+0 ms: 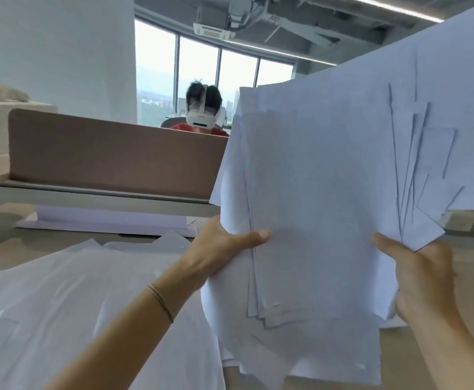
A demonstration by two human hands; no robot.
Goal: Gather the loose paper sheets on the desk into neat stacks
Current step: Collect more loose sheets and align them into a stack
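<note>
Presently, held bundle: I have a bundle of paper sheets (328, 178) raised upright off the desk (19, 254), its edges fanned and uneven, corners sticking out at the upper right and the bottom.
Left hand: my left hand (224, 249) grips the bundle's left edge, thumb curled over the front face, fingers hidden behind.
Right hand: my right hand (421, 280) holds the right lower edge, thumb on the front; the fingers behind I cannot see.
Risk, slippage: I judge the inner sheets could slide out of the bottom, since only the side edges are pinched and the sheets are misaligned.
Risk, creasing: tapping this skewed bundle down may bend the protruding corners.
Remaining loose sheets: a spread of sheets (75, 305) lies on the desk at lower left, overlapping and partly under the bundle.
Finished stack: a squared stack (112, 219) sits at the far side, near the partition (112, 153).
Obstruction: the raised bundle blocks my view of the desk's right half.
Bystander: a person wearing a headset (202, 119) sits beyond the partition, well apart.
</note>
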